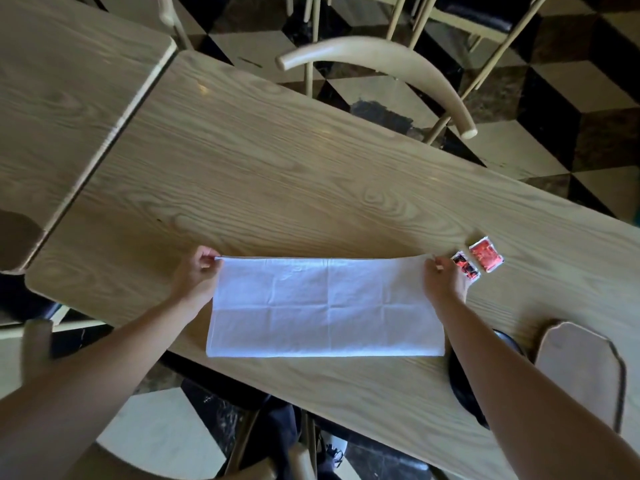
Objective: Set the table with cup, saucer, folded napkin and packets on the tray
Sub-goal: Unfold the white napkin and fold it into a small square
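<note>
A white cloth napkin (pixel 325 306) lies flat on the light wooden table (pixel 277 174) as a long rectangle with crease lines. My left hand (pixel 197 275) pinches its far left corner. My right hand (pixel 445 280) pinches its far right corner. Just right of my right hand lie two red and white packets (pixel 486 258), (pixel 465 265), side by side on the table. A brownish tray (pixel 585 368) sits at the near right, partly behind my right forearm. No cup or saucer is in view.
A second table (pixel 69 84) butts against the left end. A curved pale chair back (pixel 381 64) stands beyond the far edge. A dark round object (pixel 464 382) lies beside the tray under my right arm. The floor has black and white tiles.
</note>
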Action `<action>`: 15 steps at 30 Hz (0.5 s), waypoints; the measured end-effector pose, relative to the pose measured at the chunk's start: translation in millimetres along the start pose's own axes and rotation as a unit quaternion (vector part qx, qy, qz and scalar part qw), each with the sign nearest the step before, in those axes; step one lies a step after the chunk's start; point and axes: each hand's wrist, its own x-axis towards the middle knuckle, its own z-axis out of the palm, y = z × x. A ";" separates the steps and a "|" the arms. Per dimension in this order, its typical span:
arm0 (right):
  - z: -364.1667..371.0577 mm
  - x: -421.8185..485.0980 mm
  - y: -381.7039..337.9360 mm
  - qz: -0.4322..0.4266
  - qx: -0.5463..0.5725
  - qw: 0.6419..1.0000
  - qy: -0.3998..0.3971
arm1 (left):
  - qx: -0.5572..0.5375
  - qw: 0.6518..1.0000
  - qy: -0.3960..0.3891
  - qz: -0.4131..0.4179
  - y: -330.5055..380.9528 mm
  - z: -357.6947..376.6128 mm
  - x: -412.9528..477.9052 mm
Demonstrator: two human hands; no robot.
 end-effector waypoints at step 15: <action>-9.5 -39.5 -8.8 -0.045 -0.088 0.991 0.088 | 0.248 0.950 0.065 0.177 17.3 -0.6 -27.3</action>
